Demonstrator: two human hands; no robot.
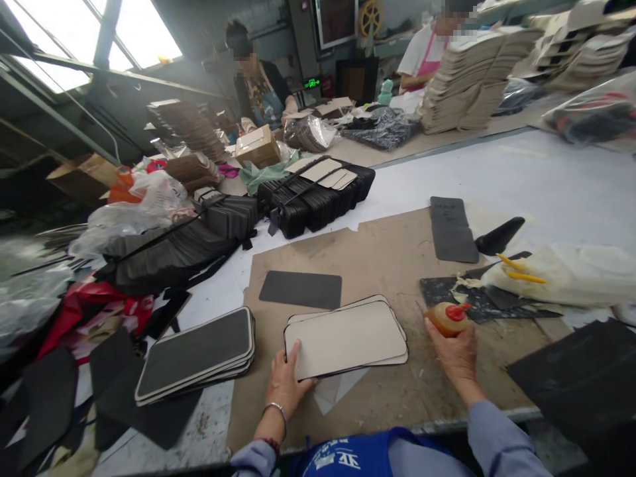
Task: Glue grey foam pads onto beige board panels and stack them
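A small stack of cream rounded-corner panels (pixel 348 336) with dark edges lies in front of me. My left hand (pixel 288 384) grips its near left corner, thumb on the top face and the other fingers at the edge, partly hidden. My right hand (pixel 454 354) is wrapped round a squeeze bottle (pixel 444 320) of amber liquid with a red nozzle cap, tilted at the right of the panels. To the left sits a stack of dark grey panels (pixel 199 354) with pale borders. A single dark grey panel (pixel 301 289) lies flat just behind the cream ones.
Brown cardboard (pixel 387 245) covers the work area. Strapped bundles of black panels (pixel 313 199) stand behind it. At right are a marked grey panel (pixel 452 228), a black tapered tool (pixel 501 235) and a whitish bag (pixel 571 271) with yellow sticks. Two people work across the table.
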